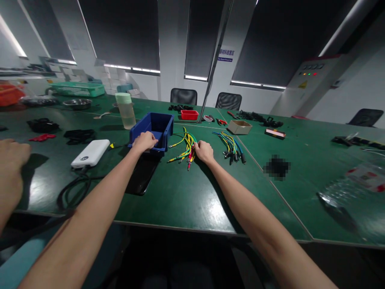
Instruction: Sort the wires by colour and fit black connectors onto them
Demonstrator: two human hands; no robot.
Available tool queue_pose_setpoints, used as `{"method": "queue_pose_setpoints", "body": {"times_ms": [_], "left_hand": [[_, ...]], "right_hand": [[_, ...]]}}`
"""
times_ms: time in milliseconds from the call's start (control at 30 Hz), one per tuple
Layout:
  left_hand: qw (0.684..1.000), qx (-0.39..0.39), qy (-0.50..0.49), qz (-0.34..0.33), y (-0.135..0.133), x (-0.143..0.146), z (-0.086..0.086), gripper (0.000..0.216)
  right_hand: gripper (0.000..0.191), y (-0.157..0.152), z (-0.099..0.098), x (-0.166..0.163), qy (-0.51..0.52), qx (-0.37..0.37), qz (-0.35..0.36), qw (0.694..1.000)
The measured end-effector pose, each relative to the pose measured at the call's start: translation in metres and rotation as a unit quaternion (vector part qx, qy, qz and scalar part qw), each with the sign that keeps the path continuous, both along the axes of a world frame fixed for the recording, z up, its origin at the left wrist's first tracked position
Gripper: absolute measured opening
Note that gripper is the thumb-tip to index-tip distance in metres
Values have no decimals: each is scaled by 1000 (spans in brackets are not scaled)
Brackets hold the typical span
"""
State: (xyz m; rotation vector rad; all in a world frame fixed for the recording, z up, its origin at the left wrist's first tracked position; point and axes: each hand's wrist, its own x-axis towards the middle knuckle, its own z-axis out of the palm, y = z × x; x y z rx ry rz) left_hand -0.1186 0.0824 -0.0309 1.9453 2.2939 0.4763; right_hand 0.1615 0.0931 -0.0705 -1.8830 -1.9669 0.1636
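My left hand is closed over the near rim of a blue plastic bin, thumb toward its inside. The part of the bin's floor that shows is bare. Right of the bin lies a loose bundle of yellow-green wires, several with ring terminals and some with red sleeves at the near ends. My right hand rests at the bundle's right side, its curled fingers closed on the wires; the fingertips are partly hidden. A second bundle of yellow and blue wires with dark ends lies farther right.
A black phone lies before the bin, a white power bank with a cable to its left. A bottle stands behind. Another person's hand is at far left. A cardboard box and plastic bottle are to the right.
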Motion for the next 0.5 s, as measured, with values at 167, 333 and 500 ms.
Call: {"method": "queue_pose_setpoints", "body": {"times_ms": [167,333,500], "left_hand": [[1000,-15,6,24,-3,4,0,35],[998,-11,18,54,-7,11,1,34],[998,18,24,49,-5,15,-1,30]], "right_hand": [[45,4,-3,3,39,33,-6,999],[43,5,-5,3,53,47,5,997],[41,5,-7,3,59,62,18,996]]}}
